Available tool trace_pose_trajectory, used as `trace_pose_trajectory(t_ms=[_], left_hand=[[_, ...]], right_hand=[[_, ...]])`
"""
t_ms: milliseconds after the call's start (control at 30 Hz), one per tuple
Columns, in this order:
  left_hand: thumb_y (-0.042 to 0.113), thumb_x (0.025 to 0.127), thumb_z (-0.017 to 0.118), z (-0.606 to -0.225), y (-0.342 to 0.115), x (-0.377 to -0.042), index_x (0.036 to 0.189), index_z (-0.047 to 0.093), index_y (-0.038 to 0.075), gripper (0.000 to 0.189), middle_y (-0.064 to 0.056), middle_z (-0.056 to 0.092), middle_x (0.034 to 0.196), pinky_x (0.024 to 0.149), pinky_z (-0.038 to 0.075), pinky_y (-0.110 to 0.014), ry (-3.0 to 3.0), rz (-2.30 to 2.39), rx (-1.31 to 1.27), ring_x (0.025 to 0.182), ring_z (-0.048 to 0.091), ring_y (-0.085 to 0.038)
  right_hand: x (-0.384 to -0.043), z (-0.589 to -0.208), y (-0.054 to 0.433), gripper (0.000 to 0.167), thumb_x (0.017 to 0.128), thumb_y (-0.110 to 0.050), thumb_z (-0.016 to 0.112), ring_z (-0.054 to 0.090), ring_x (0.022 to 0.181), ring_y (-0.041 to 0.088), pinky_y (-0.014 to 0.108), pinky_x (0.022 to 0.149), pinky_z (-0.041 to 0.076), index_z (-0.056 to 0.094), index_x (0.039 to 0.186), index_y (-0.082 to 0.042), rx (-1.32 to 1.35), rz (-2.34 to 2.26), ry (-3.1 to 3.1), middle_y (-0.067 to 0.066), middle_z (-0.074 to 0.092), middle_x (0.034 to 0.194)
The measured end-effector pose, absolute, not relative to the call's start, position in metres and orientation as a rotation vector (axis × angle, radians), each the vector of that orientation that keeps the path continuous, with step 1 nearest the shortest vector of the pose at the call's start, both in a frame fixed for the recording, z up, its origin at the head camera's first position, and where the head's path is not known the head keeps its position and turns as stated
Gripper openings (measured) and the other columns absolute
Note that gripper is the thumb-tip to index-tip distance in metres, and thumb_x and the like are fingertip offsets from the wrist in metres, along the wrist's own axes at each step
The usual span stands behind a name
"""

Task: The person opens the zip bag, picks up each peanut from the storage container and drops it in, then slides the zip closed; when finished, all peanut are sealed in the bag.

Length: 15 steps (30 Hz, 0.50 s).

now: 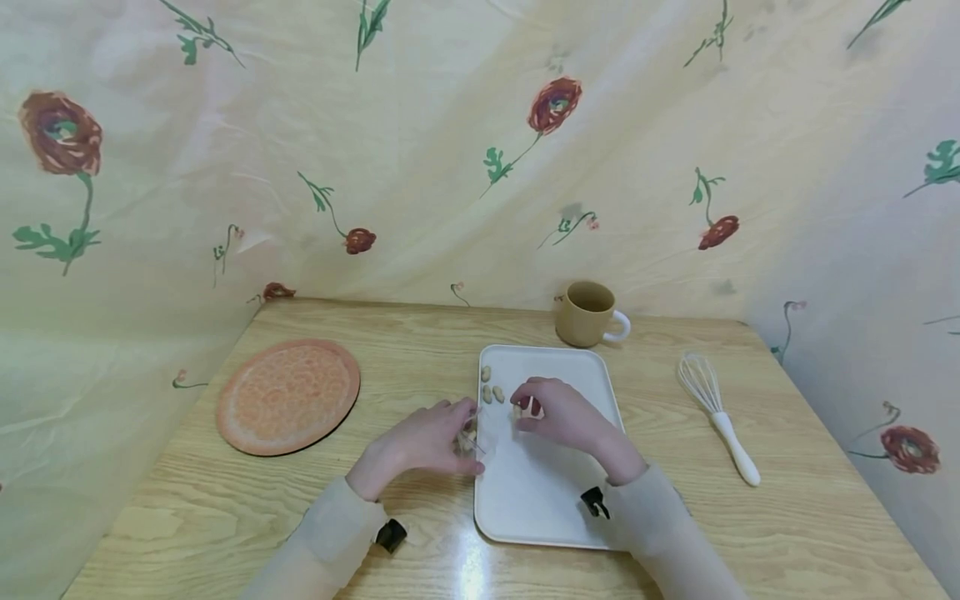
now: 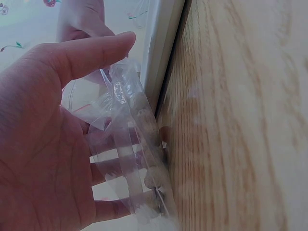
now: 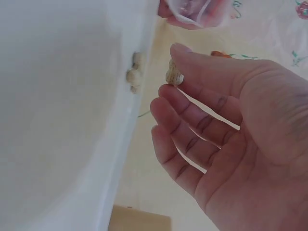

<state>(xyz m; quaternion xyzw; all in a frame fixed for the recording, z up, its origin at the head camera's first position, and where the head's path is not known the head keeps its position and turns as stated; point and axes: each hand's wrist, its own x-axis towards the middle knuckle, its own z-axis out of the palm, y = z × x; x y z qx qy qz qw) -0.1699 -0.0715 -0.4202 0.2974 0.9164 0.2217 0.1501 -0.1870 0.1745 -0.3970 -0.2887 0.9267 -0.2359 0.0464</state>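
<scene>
Two hands at work over a white tray (image 1: 525, 504) on a wood-grained counter (image 1: 420, 358). The left hand (image 1: 435, 437), at the tray's left edge, is partly spread and holds a clear plastic bag (image 2: 137, 139) between its thumb and its fingers; the fingers lie behind the film and show through it in the left wrist view. Several bagged peanuts (image 2: 155, 178) lie in the part of the bag just beside the tray rim; whether the bag touches the counter cannot be told. The right hand (image 1: 558, 414), above the left half of the tray, pinches a single peanut (image 3: 174, 74) between thumb and fingertips, its remaining fingers gently bent and apart. Three loose peanuts (image 1: 487, 394) rest on the tray near its far left corner, close to the left rim.

Surroundings: a tan mug (image 1: 583, 321) with a white handle stands upright just beyond the tray's far edge. To the right, well apart from the tray, lies a whisk (image 1: 723, 425), its white grip pointing towards the near side. To the left lies a round orange mat (image 1: 288, 396). A cream cloth (image 1: 420, 133) printed with red flowers hangs behind the counter.
</scene>
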Motion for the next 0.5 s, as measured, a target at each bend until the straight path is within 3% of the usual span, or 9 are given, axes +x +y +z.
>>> trace_pose_trajectory(t_ms=[333,500], left_hand=[[0.055,0.084,0.072,-0.420,-0.072,-0.170,0.148,0.040,0.008,0.086,-0.008,0.056,0.141,0.099,0.045,-0.051,2.638,0.620,0.878,0.122,0.054,-0.026],[0.056,0.083,0.072,-0.419,-0.072,-0.170,0.146,0.041,0.008,0.085,-0.008,0.060,0.134,0.093,0.048,-0.048,2.647,0.621,0.888,0.114,0.058,-0.026]], right_hand=[[-0.174,-0.381,0.172,0.024,0.083,-0.010,0.081,0.061,0.080,0.019,0.029,0.073,0.050,0.072,0.103,-0.002,-1.045,-0.815,2.774,-0.003,0.067,0.088],[-0.167,-0.379,0.165,0.023,0.083,-0.012,0.082,0.061,0.080,0.018,0.028,0.072,0.050,0.072,0.102,-0.004,-1.063,-0.784,2.765,-0.005,0.066,0.087]])
